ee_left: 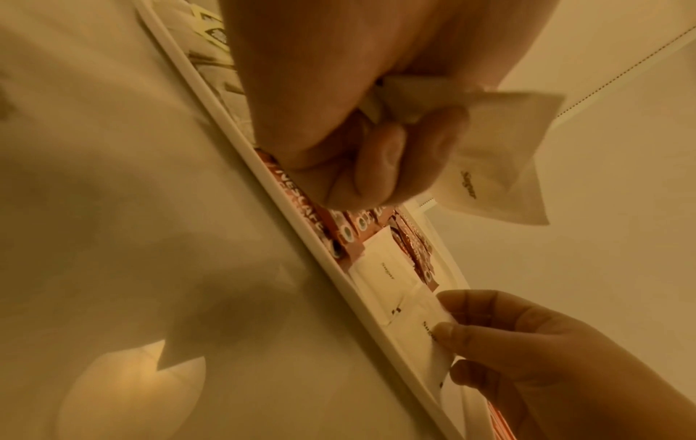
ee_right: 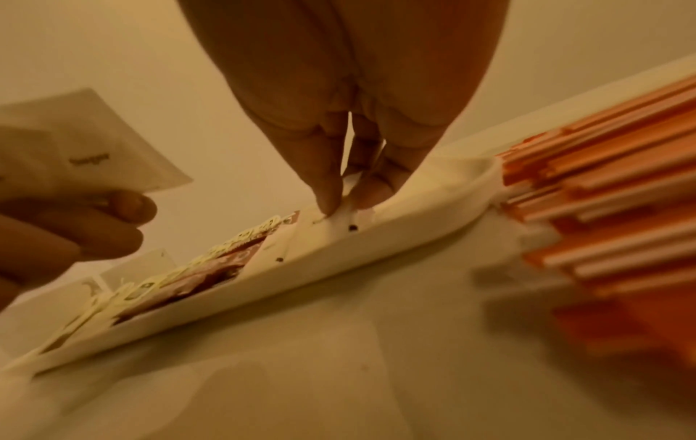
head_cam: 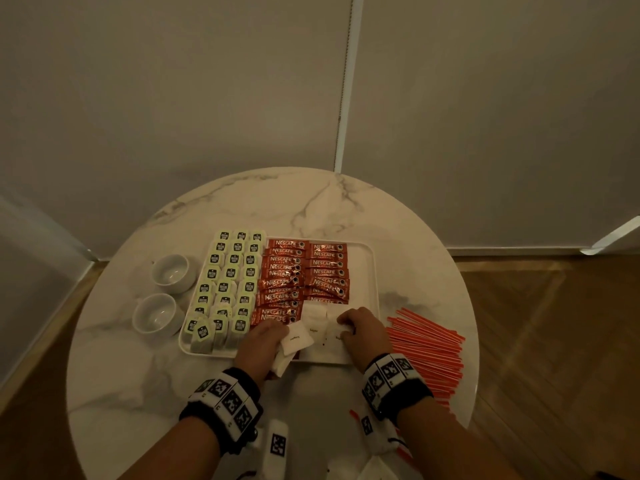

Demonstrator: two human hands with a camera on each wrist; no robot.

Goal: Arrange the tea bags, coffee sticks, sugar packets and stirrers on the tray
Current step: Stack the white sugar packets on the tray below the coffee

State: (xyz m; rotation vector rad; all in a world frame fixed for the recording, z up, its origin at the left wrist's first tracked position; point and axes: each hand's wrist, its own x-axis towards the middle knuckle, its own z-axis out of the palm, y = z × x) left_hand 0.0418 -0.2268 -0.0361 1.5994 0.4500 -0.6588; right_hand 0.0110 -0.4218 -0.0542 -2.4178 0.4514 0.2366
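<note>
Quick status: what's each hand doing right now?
Left hand: closed, holding a bunch of sugar packets.
Right hand: fingers pinching a sugar packet lying in the tray.

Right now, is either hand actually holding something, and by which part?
The left hand grips a few sugar packets by one end. The right hand pinches the edge of a sugar packet lying on the tray.

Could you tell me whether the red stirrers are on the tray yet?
Not yet: the stirrers lie piled on the table, right of the tray.
</note>
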